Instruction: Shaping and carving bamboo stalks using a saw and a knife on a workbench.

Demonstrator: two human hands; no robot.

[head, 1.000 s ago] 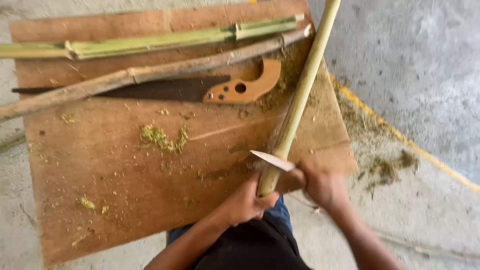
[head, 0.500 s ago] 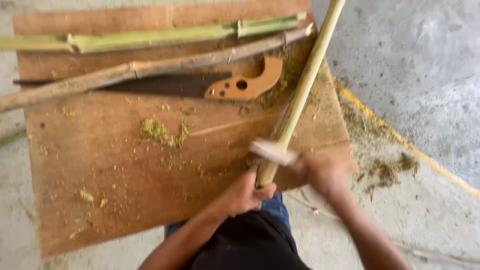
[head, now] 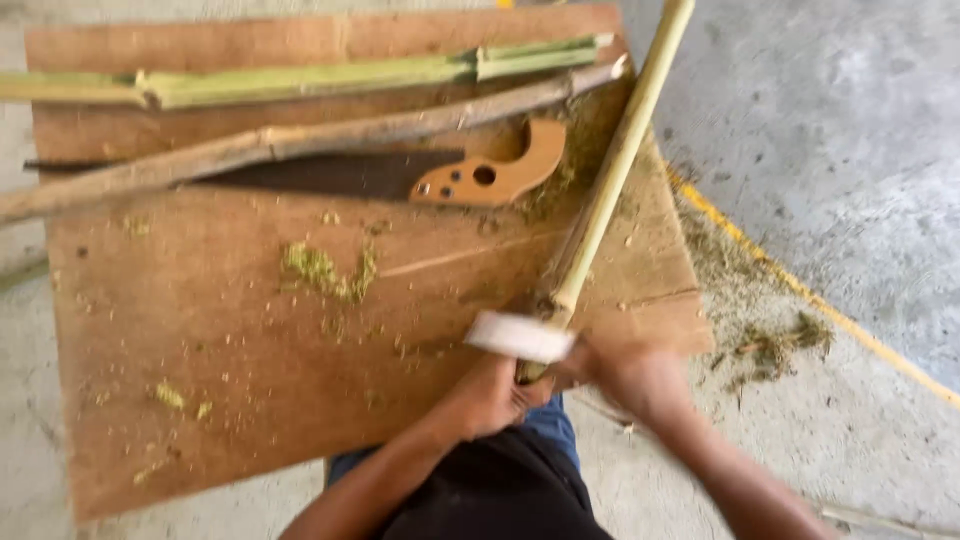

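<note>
Bamboo stalk [head: 610, 180] unmoved, left hand [head: 495, 395] gripping; right hand [head: 625, 375] gripping blade [head: 520, 337], shifted leftward, blurred.

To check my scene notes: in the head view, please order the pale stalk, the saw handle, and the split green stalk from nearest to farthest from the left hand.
Measured from the left hand:
1. Pale stalk: its lower end is gripped in that hand.
2. Saw handle: mid-board, above the hand.
3. Split green stalk: along the board's far edge.
</note>
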